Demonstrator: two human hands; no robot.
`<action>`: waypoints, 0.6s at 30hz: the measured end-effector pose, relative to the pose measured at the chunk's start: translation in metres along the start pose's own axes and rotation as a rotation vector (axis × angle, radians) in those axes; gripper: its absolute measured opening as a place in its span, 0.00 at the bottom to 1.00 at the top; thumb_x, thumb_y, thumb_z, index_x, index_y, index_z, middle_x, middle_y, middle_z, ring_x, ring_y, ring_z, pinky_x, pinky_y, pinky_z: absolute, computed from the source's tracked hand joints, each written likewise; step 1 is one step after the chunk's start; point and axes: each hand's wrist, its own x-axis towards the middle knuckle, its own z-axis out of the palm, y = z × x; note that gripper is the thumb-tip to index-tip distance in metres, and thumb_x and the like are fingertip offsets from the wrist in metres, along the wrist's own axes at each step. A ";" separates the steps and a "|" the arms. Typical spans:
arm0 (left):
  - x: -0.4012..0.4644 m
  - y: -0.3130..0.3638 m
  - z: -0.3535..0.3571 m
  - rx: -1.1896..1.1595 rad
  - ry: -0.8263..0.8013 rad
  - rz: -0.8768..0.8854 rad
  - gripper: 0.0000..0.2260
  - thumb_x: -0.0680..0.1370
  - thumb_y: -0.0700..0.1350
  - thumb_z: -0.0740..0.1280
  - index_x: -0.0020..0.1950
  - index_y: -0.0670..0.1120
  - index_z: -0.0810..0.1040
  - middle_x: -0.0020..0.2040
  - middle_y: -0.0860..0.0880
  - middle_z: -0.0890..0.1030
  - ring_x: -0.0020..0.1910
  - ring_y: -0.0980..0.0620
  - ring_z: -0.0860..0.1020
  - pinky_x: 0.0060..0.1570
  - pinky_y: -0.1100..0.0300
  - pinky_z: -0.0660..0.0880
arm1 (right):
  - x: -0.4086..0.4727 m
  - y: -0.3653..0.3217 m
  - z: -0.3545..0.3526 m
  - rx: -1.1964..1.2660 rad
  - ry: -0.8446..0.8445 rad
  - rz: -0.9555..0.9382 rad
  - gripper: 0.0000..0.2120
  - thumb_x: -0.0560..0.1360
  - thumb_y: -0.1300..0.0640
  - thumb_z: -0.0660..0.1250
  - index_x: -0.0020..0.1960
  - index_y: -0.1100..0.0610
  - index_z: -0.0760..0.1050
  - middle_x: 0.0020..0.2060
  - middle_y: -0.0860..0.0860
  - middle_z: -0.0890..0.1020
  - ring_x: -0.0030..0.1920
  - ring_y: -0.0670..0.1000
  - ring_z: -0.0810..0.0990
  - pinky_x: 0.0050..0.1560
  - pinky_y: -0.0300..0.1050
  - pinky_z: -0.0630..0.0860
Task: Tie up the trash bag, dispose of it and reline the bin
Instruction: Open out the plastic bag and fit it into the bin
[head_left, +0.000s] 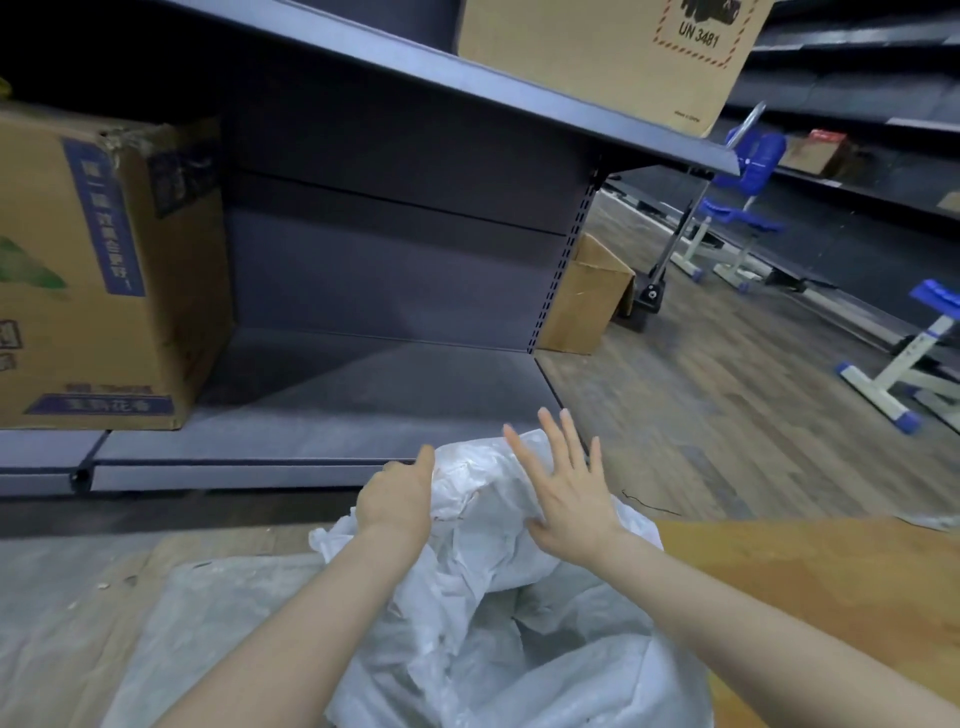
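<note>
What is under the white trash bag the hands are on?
The trash bag sits between flattened cardboard and clear plastic sheeting. The bag and the left hand and right hand on it cover whatever lies directly beneath.

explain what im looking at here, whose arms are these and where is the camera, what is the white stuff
There is no machine here: one camera, worn on a person's head, looks forward and down at that person's own bare arms. The white stuff is a thin plastic trash bag, bunched up in front of a dark metal shelf. The left hand grips the bag's top with curled fingers. The right hand rests on it with fingers spread straight. A cardboard box stands on the shelf at left, and blue chairs stand on the wooden floor.
</note>
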 end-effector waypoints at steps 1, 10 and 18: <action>-0.002 -0.001 0.002 -0.003 0.004 -0.008 0.32 0.77 0.34 0.62 0.76 0.47 0.51 0.55 0.43 0.72 0.50 0.45 0.74 0.40 0.60 0.67 | -0.007 -0.005 -0.005 0.077 0.134 -0.010 0.51 0.59 0.53 0.74 0.76 0.53 0.50 0.72 0.62 0.60 0.72 0.65 0.56 0.62 0.67 0.68; -0.021 -0.006 0.000 0.119 0.045 0.177 0.36 0.78 0.52 0.59 0.77 0.58 0.37 0.78 0.42 0.42 0.77 0.42 0.43 0.70 0.35 0.49 | -0.025 -0.049 0.021 -0.134 -0.249 -0.582 0.48 0.58 0.25 0.65 0.71 0.49 0.62 0.71 0.58 0.63 0.71 0.59 0.65 0.56 0.64 0.74; -0.008 -0.002 0.008 0.001 0.177 0.121 0.26 0.80 0.42 0.58 0.76 0.56 0.53 0.62 0.47 0.71 0.57 0.45 0.75 0.44 0.57 0.65 | -0.006 -0.041 0.055 -0.442 -0.512 -0.811 0.42 0.74 0.34 0.58 0.76 0.46 0.36 0.64 0.52 0.19 0.74 0.56 0.28 0.68 0.73 0.44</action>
